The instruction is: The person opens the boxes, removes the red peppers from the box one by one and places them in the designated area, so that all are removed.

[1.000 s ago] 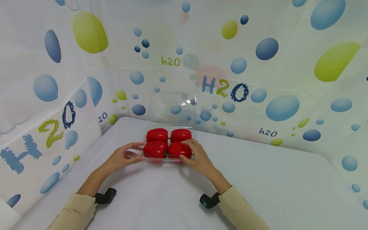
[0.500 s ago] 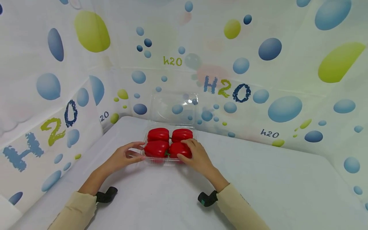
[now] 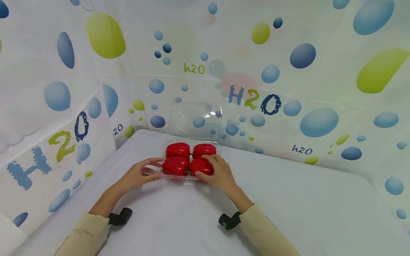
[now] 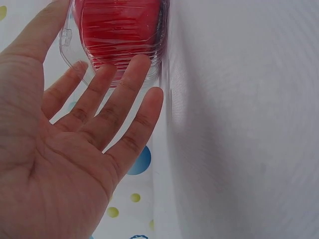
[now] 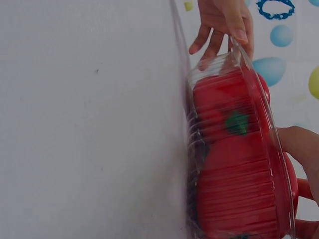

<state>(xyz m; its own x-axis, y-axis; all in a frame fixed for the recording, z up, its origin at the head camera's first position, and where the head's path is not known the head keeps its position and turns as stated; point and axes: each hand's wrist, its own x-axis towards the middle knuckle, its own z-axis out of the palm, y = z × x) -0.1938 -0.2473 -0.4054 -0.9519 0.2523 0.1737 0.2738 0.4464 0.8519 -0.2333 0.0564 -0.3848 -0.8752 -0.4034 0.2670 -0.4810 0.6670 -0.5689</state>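
Observation:
A clear plastic clamshell box [image 3: 211,177] sits on the white table, with red bell peppers in two rows of two. My right hand [image 3: 221,174] holds the front right bell pepper [image 3: 199,166], thumb on its near side and fingers over its top right. Beside it lies the front left bell pepper [image 3: 175,166], its green stem toward the right one. At the box's left end is my left hand [image 3: 136,175], thumb at the rim and fingers spread loosely along the side wall. In the left wrist view, the fingertips reach the ribbed wall of the box [image 4: 119,30].
The box's clear lid [image 3: 195,121] stands raised at the back, near the patterned wall sheet [image 3: 269,46]. Two more bell peppers [image 3: 177,150] fill the back row. White cloth covers the table [image 3: 288,199]. A black wrist mount [image 3: 229,221] sits on each wrist.
My right hand has shifted a little left over the front right pepper, its thumb now farther across it. The left hand stays at the box's end. The head view has shifted slightly.

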